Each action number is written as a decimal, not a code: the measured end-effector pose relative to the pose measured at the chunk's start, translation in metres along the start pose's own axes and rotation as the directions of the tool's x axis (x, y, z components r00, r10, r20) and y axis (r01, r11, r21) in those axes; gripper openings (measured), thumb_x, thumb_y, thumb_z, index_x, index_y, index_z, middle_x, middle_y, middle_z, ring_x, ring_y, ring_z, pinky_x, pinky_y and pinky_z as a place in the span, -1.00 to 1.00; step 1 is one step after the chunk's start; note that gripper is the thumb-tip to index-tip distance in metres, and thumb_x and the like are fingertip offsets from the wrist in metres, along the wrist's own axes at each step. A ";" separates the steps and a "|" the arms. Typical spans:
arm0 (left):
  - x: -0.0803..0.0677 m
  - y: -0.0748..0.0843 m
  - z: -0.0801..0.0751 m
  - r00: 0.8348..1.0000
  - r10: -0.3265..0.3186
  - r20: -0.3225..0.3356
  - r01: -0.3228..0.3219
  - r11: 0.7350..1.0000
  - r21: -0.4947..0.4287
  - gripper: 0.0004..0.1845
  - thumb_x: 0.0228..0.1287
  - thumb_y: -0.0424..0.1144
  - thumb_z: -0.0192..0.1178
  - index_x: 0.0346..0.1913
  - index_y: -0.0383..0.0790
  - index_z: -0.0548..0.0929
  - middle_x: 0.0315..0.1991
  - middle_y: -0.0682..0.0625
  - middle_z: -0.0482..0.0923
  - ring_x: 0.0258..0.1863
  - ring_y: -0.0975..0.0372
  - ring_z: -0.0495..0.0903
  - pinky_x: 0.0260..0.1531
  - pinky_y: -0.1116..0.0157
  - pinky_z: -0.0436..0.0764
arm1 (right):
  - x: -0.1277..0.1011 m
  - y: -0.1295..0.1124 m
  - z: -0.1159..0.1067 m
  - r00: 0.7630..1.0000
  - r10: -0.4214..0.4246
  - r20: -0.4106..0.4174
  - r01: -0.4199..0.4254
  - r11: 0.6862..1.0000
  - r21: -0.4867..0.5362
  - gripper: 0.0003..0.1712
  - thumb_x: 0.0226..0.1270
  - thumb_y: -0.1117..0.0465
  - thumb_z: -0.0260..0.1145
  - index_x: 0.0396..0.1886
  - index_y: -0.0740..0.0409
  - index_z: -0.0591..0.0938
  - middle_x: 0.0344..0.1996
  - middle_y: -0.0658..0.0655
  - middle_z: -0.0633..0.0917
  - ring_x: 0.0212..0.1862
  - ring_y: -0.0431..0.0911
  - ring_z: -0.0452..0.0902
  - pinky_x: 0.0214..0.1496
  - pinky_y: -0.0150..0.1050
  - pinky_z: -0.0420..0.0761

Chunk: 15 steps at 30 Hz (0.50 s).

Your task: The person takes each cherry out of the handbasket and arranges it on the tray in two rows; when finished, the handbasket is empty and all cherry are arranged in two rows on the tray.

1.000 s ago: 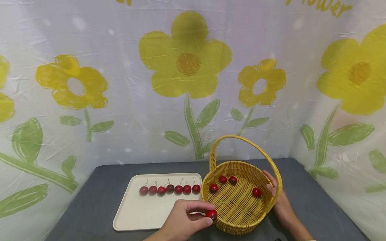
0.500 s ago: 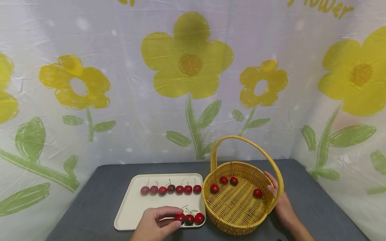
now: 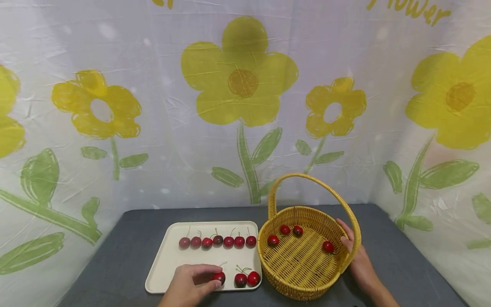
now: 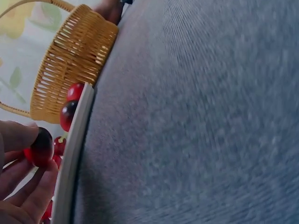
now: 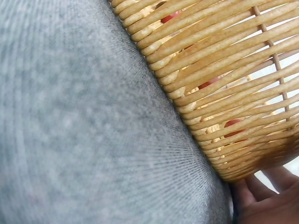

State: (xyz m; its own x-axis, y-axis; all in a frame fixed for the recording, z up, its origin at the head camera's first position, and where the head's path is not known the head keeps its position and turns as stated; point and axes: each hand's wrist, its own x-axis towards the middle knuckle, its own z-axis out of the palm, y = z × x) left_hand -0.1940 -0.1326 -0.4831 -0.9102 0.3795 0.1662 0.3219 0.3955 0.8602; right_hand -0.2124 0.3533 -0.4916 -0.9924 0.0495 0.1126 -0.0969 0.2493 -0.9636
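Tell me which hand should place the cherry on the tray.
Left. The left hand already pinches the cherry over the tray. The right hand rests on the basket.

White sheet backdrop [image 3: 161,85] with yellow flowers, grey table [image 3: 399,264]
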 end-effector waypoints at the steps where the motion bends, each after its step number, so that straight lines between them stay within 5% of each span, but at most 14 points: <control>1: 0.001 -0.002 0.001 1.000 0.005 0.008 -0.005 1.000 0.020 -0.69 0.26 -0.18 0.62 0.02 -0.22 0.90 -0.14 0.06 0.90 -0.15 0.47 0.78 -0.05 0.43 0.77 | 0.000 0.000 0.000 1.000 0.003 -0.003 -0.003 1.000 -0.003 -0.33 0.89 -0.09 -0.13 0.83 -0.23 0.06 0.72 0.25 0.24 0.34 -0.55 0.44 0.22 -0.56 0.53; 7: 0.007 -0.007 0.005 0.996 0.008 0.086 -0.016 0.995 0.098 -0.70 0.30 -0.13 0.60 0.03 -0.14 0.91 -0.12 0.11 0.90 -0.11 0.47 0.78 -0.01 0.40 0.77 | 0.001 0.000 0.001 1.000 0.012 -0.012 -0.012 1.000 -0.016 -0.33 0.89 -0.10 -0.12 0.83 -0.25 0.07 0.73 0.26 0.23 0.32 -0.56 0.44 0.21 -0.54 0.55; 15: 0.013 -0.004 0.013 0.991 0.097 0.090 -0.109 0.984 0.139 -0.73 0.31 -0.13 0.59 0.02 -0.09 0.91 -0.12 0.19 0.89 -0.07 0.47 0.75 0.03 0.35 0.77 | 0.001 0.001 -0.001 1.000 0.010 -0.009 -0.011 1.000 -0.013 -0.34 0.89 -0.09 -0.13 0.83 -0.26 0.07 0.73 0.26 0.24 0.32 -0.55 0.45 0.20 -0.54 0.55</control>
State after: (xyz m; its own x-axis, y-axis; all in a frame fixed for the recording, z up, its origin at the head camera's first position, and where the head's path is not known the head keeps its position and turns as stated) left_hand -0.2038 -0.1181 -0.4904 -0.8473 0.4900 0.2047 0.4523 0.4639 0.7618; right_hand -0.2133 0.3541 -0.4921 -0.9926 0.0608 0.1047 -0.0854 0.2611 -0.9615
